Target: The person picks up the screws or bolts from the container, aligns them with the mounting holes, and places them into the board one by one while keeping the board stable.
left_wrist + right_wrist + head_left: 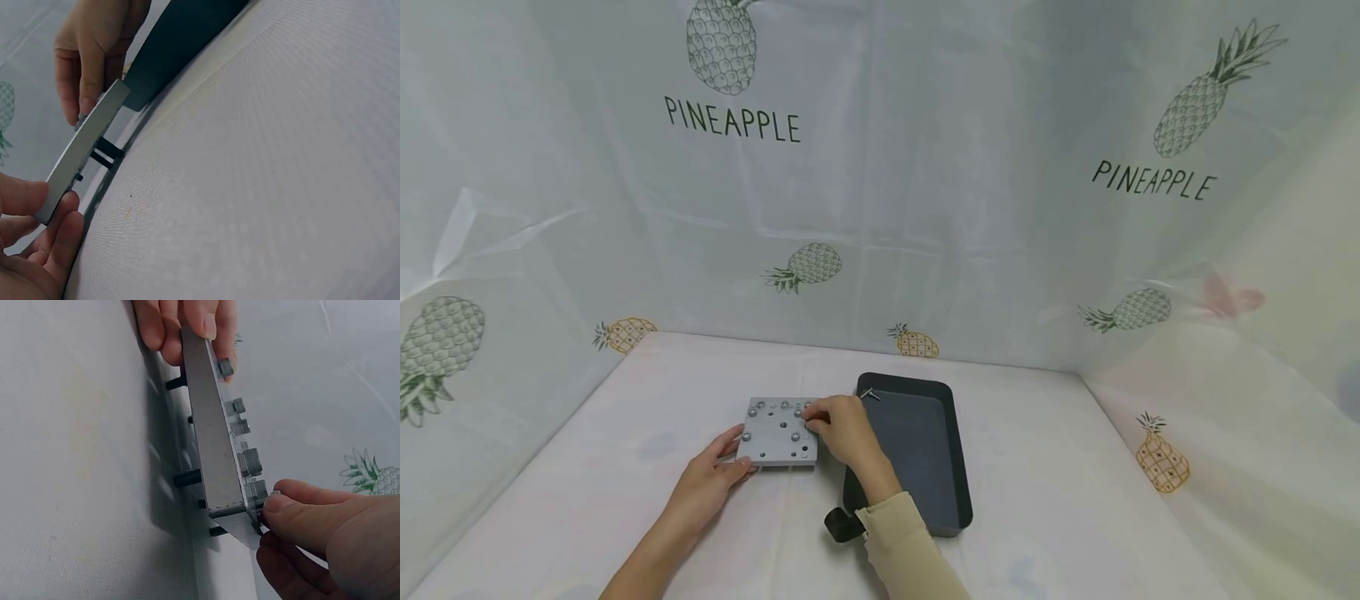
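Observation:
A silver metal plate [767, 448] with drilled holes is held a little above the table, bolt heads [252, 462] on its top face. Threaded bolt ends [187, 479] stick out underneath. My left hand [703, 485] grips the plate's left edge, thumb on one face and fingers beneath, as the left wrist view shows. At the plate's right side, my right hand [847, 429] pinches a small bolt [81, 120] against the top face with thumb and fingertips. Those fingers partly cover it, so how deep it sits in a hole is hidden.
A dark grey rectangular tray [958, 467] stands just right of the plate, partly behind my right forearm. A few loose bolts [870, 394] lie at its far left corner. A black object [842, 526] shows by my right wrist. Pineapple-printed sheeting [970, 275] rises behind the white-covered table.

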A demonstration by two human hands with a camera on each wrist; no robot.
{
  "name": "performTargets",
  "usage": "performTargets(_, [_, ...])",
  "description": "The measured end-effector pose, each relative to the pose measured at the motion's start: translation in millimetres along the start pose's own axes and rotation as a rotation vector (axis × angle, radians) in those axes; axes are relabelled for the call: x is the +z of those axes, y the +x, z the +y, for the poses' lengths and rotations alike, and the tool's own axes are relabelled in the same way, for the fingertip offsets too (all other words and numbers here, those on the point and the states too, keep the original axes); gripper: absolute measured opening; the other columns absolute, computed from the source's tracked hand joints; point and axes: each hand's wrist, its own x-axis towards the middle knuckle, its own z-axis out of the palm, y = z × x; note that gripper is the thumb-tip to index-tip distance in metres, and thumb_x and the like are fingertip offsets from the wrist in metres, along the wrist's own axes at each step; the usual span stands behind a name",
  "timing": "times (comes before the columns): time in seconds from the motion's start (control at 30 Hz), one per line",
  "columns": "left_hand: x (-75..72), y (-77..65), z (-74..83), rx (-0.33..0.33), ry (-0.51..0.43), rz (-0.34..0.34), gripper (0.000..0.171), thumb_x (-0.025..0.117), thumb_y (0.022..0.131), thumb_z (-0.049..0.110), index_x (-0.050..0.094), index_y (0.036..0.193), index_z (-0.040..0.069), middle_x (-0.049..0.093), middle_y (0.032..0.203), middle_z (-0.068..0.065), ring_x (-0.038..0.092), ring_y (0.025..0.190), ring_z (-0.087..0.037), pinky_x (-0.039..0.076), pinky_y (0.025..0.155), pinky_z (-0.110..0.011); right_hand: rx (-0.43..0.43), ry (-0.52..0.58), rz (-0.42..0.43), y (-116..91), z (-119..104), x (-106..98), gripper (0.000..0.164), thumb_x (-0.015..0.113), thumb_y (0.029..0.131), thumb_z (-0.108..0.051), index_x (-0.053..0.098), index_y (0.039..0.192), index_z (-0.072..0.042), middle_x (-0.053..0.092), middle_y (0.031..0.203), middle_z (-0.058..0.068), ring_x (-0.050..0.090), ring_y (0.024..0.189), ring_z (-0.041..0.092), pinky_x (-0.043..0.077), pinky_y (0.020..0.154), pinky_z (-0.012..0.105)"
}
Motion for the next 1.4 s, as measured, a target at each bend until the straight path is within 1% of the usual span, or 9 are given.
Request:
performTargets(0.2, [-1.5,-1.0,0.9,0.001,-0.003,0.001,0.069,0.059,0.108,0.021,0.028,0.169,0.013,0.038,0.166,-0.024,0.06,0.136,-0.033,0.028,0.124,-0.063,0.009,-0.005,-0.013,0.3,-3.5,-1.3,0.012,0.081,0.092,-0.004,0.085,0.101,-0.012,0.079,0.101,0.0,0.064,0.08,0.0,0.052,0.069,0.017])
performTargets(0.4, [-2.5,-0.8,-0.4,0.007,-0.005,0.008,0.069,0.06,0.108,0.021,0.028,0.169,0.012,0.039,0.165,-0.024,0.063,0.132,-0.03,0.033,0.123,-0.061,0.007,0.009,-0.027,0.0,-6.6,-2.6,0.014,0.081,0.092,-0.002,0.084,0.102,-0.011,0.079,0.1,0.001,0.061,0.077,-0.002,0.051,0.067,0.016])
performTargets(0.53, [-2.5,-1.6,-1.0,0.007,-0.013,0.009,0.068,0.06,0.108,0.02,0.029,0.168,0.011,0.04,0.164,-0.024,0.064,0.131,-0.03,0.032,0.123,-0.061,0.013,0.022,-0.057,-1.3,-9.5,-6.6,0.014,0.08,0.093,-0.003,0.084,0.105,-0.01,0.078,0.098,0.001,0.06,0.077,-0.001,0.051,0.067,0.017])
performTargets(0.67, [-1.2,-1.7,-0.6,0.006,-0.016,0.008,0.069,0.06,0.108,0.02,0.029,0.168,0.012,0.039,0.165,-0.024,0.064,0.132,-0.03,0.031,0.123,-0.061,0.01,0.054,-0.085,-3.5,-13.7,-18.2,0.015,0.079,0.096,-0.01,0.082,0.111,-0.01,0.078,0.101,0.001,0.067,0.084,0.006,0.054,0.07,0.021])
performTargets(0.77, [0.4,-0.7,0.0,0.012,-0.023,0.002,0.068,0.06,0.108,0.019,0.029,0.168,0.011,0.039,0.165,-0.025,0.065,0.13,-0.029,0.036,0.122,-0.059,0.024,0.095,-0.091,-5.1,-14.4,-30.7,0.02,0.078,0.098,-0.016,0.081,0.116,-0.01,0.078,0.105,0.0,0.071,0.093,0.014,0.056,0.072,0.024])
performTargets(0.83, [1.2,0.3,-0.2,0.017,-0.024,-0.002,0.068,0.06,0.108,0.019,0.029,0.168,0.011,0.039,0.164,-0.025,0.066,0.128,-0.028,0.039,0.12,-0.057,0.033,0.111,-0.096,-5.5,-12.4,-39.6,0.022,0.077,0.098,-0.018,0.08,0.119,-0.011,0.078,0.107,-0.001,0.071,0.097,0.018,0.057,0.072,0.025])
performTargets(0.93, [0.8,1.1,-0.8,0.018,-0.016,0.001,0.068,0.06,0.108,0.019,0.029,0.168,0.011,0.04,0.164,-0.025,0.066,0.127,-0.027,0.038,0.121,-0.058,0.035,0.107,-0.109,-4.4,-9.9,-55.5,0.023,0.076,0.099,-0.019,0.079,0.121,-0.011,0.078,0.111,0.001,0.071,0.1,0.02,0.058,0.074,0.028])
performTargets(1.17, [-2.0,1.9,-1.1,0.01,-0.013,-0.002,0.069,0.061,0.108,0.02,0.028,0.168,0.012,0.039,0.165,-0.024,0.064,0.132,-0.03,0.03,0.124,-0.061,0.029,-0.001,-0.111,6.6,8.8,-95.2,0.022,0.075,0.1,-0.018,0.078,0.122,-0.013,0.077,0.112,0.004,0.07,0.096,0.016,0.059,0.079,0.032])
performTargets(1.4, [-0.8,-0.8,-0.7,-0.001,-0.021,0.002,0.068,0.06,0.108,0.018,0.029,0.168,0.011,0.04,0.164,-0.025,0.066,0.128,-0.028,0.032,0.123,-0.061,0.034,-0.064,-0.153,19.2,47.4,-112.7,0.028,0.076,0.099,-0.012,0.076,0.126,-0.005,0.076,0.12,0.01,0.073,0.104,0.027,0.061,0.089,0.041])
